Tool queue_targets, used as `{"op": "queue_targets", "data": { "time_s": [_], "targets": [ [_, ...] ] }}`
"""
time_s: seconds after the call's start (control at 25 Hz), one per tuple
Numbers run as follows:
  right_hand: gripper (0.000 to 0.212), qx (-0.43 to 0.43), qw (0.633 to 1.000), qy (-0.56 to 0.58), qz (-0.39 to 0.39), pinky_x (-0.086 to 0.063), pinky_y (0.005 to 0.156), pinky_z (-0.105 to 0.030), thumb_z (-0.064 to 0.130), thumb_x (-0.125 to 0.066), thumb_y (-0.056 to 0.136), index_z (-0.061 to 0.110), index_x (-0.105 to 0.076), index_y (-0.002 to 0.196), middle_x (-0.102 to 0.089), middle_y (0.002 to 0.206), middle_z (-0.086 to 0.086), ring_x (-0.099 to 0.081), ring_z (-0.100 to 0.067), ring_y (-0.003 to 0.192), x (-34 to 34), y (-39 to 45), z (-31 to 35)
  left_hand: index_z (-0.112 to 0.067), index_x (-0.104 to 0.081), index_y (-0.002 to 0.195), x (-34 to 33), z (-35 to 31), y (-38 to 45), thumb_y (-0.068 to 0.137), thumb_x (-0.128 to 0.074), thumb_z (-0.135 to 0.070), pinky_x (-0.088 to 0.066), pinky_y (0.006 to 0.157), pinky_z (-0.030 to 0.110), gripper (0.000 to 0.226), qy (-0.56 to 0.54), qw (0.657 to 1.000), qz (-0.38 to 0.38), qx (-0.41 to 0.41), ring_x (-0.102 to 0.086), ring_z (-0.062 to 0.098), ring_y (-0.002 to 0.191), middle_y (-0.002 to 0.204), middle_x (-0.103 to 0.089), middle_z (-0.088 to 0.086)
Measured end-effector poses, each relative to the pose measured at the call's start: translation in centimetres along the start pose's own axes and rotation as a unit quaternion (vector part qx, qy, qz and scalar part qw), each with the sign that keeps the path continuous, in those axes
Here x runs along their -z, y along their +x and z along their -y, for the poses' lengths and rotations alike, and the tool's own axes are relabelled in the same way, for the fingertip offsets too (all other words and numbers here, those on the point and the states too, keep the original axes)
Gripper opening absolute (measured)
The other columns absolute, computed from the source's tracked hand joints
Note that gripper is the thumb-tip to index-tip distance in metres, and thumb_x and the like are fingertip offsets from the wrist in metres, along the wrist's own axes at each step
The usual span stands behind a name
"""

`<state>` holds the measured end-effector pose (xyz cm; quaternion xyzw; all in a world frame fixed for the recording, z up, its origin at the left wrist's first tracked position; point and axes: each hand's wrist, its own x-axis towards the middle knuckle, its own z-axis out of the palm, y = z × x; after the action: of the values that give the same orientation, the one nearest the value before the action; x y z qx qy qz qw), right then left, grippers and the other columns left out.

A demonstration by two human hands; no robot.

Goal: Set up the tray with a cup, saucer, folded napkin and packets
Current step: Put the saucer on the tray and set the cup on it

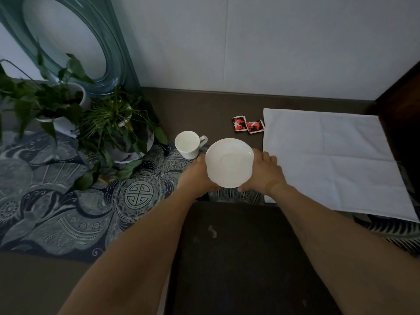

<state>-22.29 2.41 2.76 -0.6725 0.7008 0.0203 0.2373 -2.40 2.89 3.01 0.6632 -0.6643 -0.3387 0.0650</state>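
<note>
A white saucer (229, 162) is held between both hands just beyond the far edge of a dark tray (245, 258). My left hand (195, 176) grips its left rim and my right hand (264, 173) grips its right rim. A white cup (189, 144) stands upright just left of the saucer, handle to the right. Two red-and-black packets (247, 125) lie side by side behind the saucer. A white napkin (329, 160) lies spread flat at the right.
Two potted green plants (75, 114) crowd the back left, on a blue patterned cloth (68, 208). A teal oval frame (75, 37) leans against the white wall. A dark wooden edge (402, 105) rises at the far right.
</note>
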Motion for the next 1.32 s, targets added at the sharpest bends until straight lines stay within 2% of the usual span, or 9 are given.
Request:
{"op": "queue_targets", "data": {
  "time_s": [0.2,0.44,0.6,0.72,0.84,1.12,1.32],
  "targets": [
    [0.113,-0.013,0.999,0.044,-0.021,-0.04,0.102,-0.047,0.047,-0.089,0.053,0.023,-0.023,0.141,-0.039,0.136,-0.009,-0.038,-0.027,0.124,-1.0,-6.0,0.5,-0.018,-0.034,0.137,0.2,0.8,-4.9,0.056,-0.086,-0.033,-0.048,0.091,0.054,0.097,0.029,0.999,0.005,-0.025,-0.05,0.03,0.118,0.131,-0.053,0.005],
    [0.116,0.008,0.999,0.04,-0.025,-0.042,0.098,-0.046,0.049,-0.089,0.05,0.02,-0.023,0.141,-0.04,0.134,-0.009,-0.039,-0.028,0.121,-2.7,-12.1,0.2,-0.023,-0.025,0.141,-1.8,1.8,-10.6,0.058,-0.085,-0.034,-0.043,0.096,0.055,0.103,0.045,0.999,0.01,0.005,-0.043,0.032,0.126,0.137,-0.048,0.005],
    [0.123,0.015,0.999,0.033,-0.008,-0.041,0.099,-0.047,0.051,-0.088,0.047,0.02,-0.019,0.144,-0.038,0.136,-0.009,-0.036,-0.03,0.124,-4.7,-14.9,0.1,-0.025,-0.026,0.141,-3.7,3.1,-14.1,0.058,-0.084,-0.04,-0.026,0.106,0.058,0.103,0.072,0.997,-0.015,0.015,-0.038,0.031,0.131,0.139,-0.047,0.004],
    [0.121,0.026,0.999,0.024,0.001,-0.041,0.095,-0.045,0.051,-0.088,0.045,0.021,-0.022,0.142,-0.041,0.132,-0.009,-0.039,-0.029,0.12,-6.4,-16.4,-0.1,-0.024,-0.029,0.14,-5.2,4.2,-16.0,0.057,-0.084,-0.042,-0.024,0.107,0.057,0.101,0.078,0.996,-0.023,0.03,-0.035,0.029,0.132,0.139,-0.046,0.002],
    [0.117,0.026,0.999,0.019,0.008,-0.042,0.092,-0.045,0.05,-0.088,0.045,0.02,-0.026,0.139,-0.043,0.129,-0.008,-0.04,-0.029,0.117,-7.9,-17.1,-0.3,-0.024,-0.03,0.139,-6.6,5.3,-17.0,0.055,-0.084,-0.043,-0.024,0.107,0.055,0.101,0.081,0.996,-0.027,0.037,-0.035,0.028,0.131,0.137,-0.047,0.002],
    [0.117,0.02,0.999,0.029,0.017,-0.042,0.094,-0.047,0.051,-0.088,0.046,0.019,-0.025,0.14,-0.042,0.129,-0.009,-0.039,-0.029,0.118,-10.9,-17.2,0.2,-0.023,-0.029,0.14,-7.6,7.8,-16.5,0.053,-0.084,-0.046,-0.007,0.112,0.06,0.105,0.123,0.991,-0.013,0.049,-0.027,0.032,0.135,0.138,-0.044,0.004],
    [0.118,0.005,1.0,0.01,0.015,-0.039,0.094,-0.048,0.054,-0.087,0.047,0.02,-0.024,0.141,-0.042,0.13,-0.009,-0.038,-0.03,0.119,-11.8,-16.8,1.0,-0.021,-0.028,0.14,-7.7,8.6,-16.0,0.056,-0.083,-0.045,-0.003,0.111,0.063,0.103,0.14,0.989,0.002,0.04,-0.023,0.033,0.136,0.139,-0.041,0.005]
  ]
}}
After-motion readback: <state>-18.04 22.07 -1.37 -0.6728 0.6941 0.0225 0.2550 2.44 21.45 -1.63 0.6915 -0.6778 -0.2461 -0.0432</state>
